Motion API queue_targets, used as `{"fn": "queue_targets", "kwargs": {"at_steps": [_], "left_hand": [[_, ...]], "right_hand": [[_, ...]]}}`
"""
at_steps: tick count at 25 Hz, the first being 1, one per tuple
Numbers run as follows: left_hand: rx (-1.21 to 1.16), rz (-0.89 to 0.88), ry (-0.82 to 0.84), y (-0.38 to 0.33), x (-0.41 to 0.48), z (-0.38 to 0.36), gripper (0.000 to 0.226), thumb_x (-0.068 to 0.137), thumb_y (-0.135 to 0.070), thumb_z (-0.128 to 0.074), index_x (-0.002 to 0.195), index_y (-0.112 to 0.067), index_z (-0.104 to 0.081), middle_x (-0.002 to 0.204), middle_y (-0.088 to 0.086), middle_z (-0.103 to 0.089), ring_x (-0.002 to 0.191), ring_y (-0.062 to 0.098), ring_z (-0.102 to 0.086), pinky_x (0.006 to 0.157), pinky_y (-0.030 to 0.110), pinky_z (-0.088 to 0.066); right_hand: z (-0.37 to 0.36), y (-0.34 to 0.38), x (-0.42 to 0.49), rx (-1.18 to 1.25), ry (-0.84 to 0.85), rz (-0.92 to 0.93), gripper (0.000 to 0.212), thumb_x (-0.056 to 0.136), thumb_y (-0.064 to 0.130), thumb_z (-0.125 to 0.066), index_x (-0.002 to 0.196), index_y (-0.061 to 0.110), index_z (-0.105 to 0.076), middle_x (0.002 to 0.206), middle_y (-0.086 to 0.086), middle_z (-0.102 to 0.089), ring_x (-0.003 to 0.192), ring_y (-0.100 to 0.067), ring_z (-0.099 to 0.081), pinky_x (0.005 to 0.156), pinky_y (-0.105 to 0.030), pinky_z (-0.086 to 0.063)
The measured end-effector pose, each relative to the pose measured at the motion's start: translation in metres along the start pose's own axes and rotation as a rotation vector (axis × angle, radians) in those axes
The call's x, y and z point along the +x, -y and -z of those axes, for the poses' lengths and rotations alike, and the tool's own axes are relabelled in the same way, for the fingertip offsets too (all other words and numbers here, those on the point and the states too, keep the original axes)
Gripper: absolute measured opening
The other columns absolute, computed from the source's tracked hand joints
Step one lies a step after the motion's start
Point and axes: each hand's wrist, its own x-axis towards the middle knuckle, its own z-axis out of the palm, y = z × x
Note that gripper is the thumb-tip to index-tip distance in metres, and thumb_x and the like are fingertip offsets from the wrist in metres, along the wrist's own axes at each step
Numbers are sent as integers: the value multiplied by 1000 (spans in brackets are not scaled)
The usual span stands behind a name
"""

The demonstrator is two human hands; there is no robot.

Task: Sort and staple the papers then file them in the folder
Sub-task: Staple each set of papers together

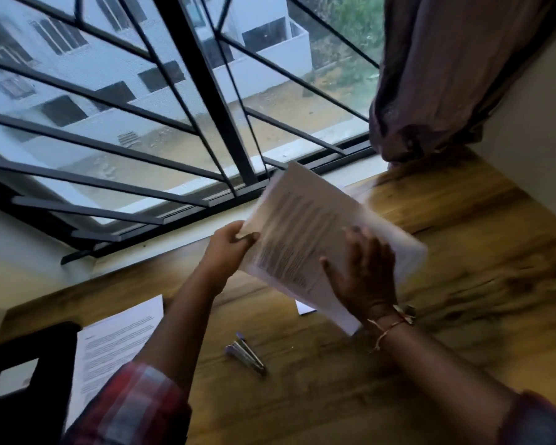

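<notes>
A stack of printed papers is lifted above the wooden table, tilted and blurred. My left hand grips its left edge, thumb on top. My right hand lies flat against the front of the stack with straight fingers. A small metal stapler lies on the table below the stack, between my forearms. Another printed sheet rests on the table at the left. A black folder with a light label window sits at the far left, partly under that sheet.
A barred window runs along the table's far edge. A bunched curtain hangs at the back right corner. A small white paper corner peeks out under the lifted stack.
</notes>
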Motion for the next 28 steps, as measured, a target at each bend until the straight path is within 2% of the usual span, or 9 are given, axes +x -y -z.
{"fn": "queue_targets", "kwargs": {"at_steps": [3, 5, 9, 11, 15, 17, 20, 24, 28], "left_hand": [[-306, 90, -79, 40, -42, 55, 24, 100, -21, -62, 124, -19, -65, 105, 9, -76, 94, 28, -75, 70, 38, -61], [-507, 106, -104, 72, -68, 84, 31, 101, -18, -58, 132, -16, -60, 120, 13, -72, 108, 30, -71, 87, 48, -58], [-547, 82, -179, 127, -113, 115, 37, 101, -19, -58, 137, -10, -58, 126, 11, -70, 116, 35, -66, 90, 49, -57], [-361, 71, -246, 146, -126, 126, 36, 96, -22, -67, 130, -13, -64, 115, 4, -74, 109, 35, -68, 81, 38, -58], [-338, 39, -364, 153, -128, 133, 30, 94, -14, -70, 124, -16, -65, 110, -4, -74, 97, 12, -71, 77, 30, -59], [-330, 44, -371, 161, -127, 132, 16, 95, -11, -67, 110, -14, -68, 97, -3, -74, 87, 11, -70, 72, 31, -56], [-333, 68, -313, 184, -132, 126, 29, 97, -17, -67, 125, -24, -66, 116, -5, -71, 109, 13, -67, 88, 37, -58], [-367, -5, -289, 189, -126, 126, 35, 98, -15, -65, 129, -30, -65, 124, -1, -70, 115, 18, -66, 90, 39, -58], [-395, 77, -277, 190, -119, 123, 22, 97, -17, -66, 118, -21, -68, 108, -3, -74, 103, 21, -69, 78, 32, -60]], "right_hand": [[13, 31, 11, 30, 30, -211, 86, 95, 64, -56, 152, 3, -37, 152, -25, -37, 139, -41, -37, 110, -50, -32], [16, 52, 21, 370, 236, -427, 91, 92, 64, -61, 156, 7, -29, 149, -19, -43, 134, -34, -46, 106, -47, -41], [9, 93, 36, 898, 565, -489, 38, 95, 45, -64, 121, 18, -65, 115, -3, -73, 99, -15, -71, 83, -36, -59], [0, 118, 29, 903, 542, -393, 23, 96, 39, -66, 110, 21, -68, 103, 3, -75, 93, -13, -72, 82, -35, -60], [-10, 160, 2, 819, 399, -242, 43, 93, 43, -61, 121, 10, -65, 99, 2, -69, 85, -6, -66, 66, -8, -50], [-17, 166, -11, 825, 454, -247, 43, 94, 39, -65, 129, 15, -59, 103, 7, -66, 90, 0, -63, 66, -9, -52], [-30, 158, -30, 753, 502, -310, 38, 91, 31, -75, 126, 23, -61, 100, 19, -63, 91, -7, -63, 69, -8, -46], [-37, 146, -33, 651, 491, -323, 23, 96, 23, -69, 113, 7, -70, 90, 2, -68, 85, -22, -66, 63, -5, -44], [-42, 135, -32, 584, 510, -296, 18, 98, 26, -67, 108, 11, -70, 84, 0, -67, 77, -11, -64, 58, -9, -43]]}}
